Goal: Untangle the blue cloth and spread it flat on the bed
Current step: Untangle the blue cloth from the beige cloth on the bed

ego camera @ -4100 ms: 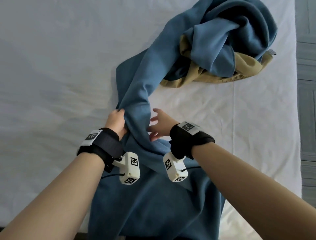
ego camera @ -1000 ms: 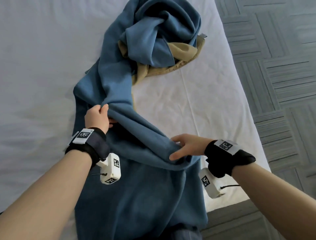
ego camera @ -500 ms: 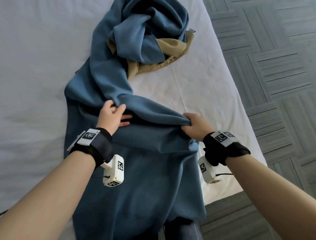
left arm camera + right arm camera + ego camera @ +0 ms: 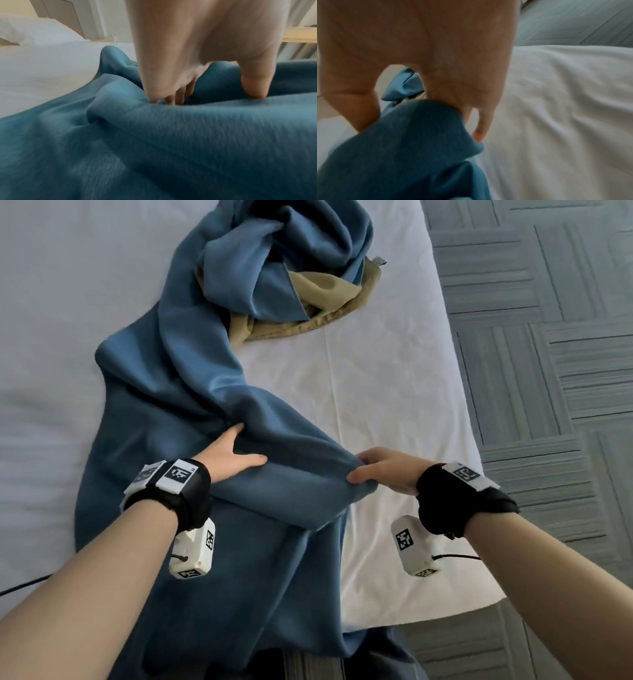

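Both hands on the cloth (image 4: 191, 392), mid-bed and far from flat.

It snakes from a bunched heap at the far end, tangled with a tan cloth (image 4: 322, 292), down the white bed (image 4: 394, 392) and off the near edge. The left hand (image 4: 226, 455) has its fingers (image 4: 178, 97) tucked under a thick fold, thumb on top (a hold, not a tight pinch). The right hand (image 4: 387, 470) pinches that fold's free end between thumb and fingers (image 4: 481, 129), lifted just off the sheet. Grey patterned floor (image 4: 548, 337) to the right.

Both hands, left hand (image 4: 227, 455) and right hand (image 4: 385, 470), on blue cloth (image 4: 178, 392).
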`<state>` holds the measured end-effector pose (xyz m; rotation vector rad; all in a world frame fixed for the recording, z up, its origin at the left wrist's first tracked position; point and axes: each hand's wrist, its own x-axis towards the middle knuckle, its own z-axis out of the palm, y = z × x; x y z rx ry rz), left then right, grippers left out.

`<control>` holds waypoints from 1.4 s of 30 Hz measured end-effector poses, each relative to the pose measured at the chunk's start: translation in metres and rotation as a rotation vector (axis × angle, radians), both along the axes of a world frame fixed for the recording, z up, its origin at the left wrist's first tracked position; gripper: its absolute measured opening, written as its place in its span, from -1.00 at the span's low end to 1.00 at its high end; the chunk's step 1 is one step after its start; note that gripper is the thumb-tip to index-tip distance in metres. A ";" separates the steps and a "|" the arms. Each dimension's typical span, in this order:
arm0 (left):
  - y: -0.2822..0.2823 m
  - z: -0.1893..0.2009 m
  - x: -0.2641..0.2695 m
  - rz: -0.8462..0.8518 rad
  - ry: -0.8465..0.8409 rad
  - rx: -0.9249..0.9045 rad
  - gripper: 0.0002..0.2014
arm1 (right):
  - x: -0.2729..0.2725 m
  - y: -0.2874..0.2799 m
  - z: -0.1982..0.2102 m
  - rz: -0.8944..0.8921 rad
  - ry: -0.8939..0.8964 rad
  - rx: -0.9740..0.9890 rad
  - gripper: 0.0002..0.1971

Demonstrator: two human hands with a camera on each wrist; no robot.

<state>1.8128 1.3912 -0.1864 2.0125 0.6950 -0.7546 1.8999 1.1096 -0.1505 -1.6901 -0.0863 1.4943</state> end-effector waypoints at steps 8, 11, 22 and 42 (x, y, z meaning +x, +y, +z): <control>-0.082 0.024 -0.016 0.423 -0.435 0.399 -0.55 | 0.062 -0.052 -0.006 -0.690 -0.171 0.148 -0.86; -0.123 0.030 -0.046 0.506 -0.530 0.549 -0.81 | 0.050 -0.053 -0.014 -0.407 -0.041 0.060 -0.88; -0.244 0.008 -0.169 0.031 0.106 0.459 -0.48 | -0.032 -0.041 -0.024 -0.191 -0.351 0.045 -0.95; -0.320 0.016 -0.146 0.466 -0.226 0.581 -0.42 | -0.079 -0.075 0.001 -0.263 0.232 0.219 -0.81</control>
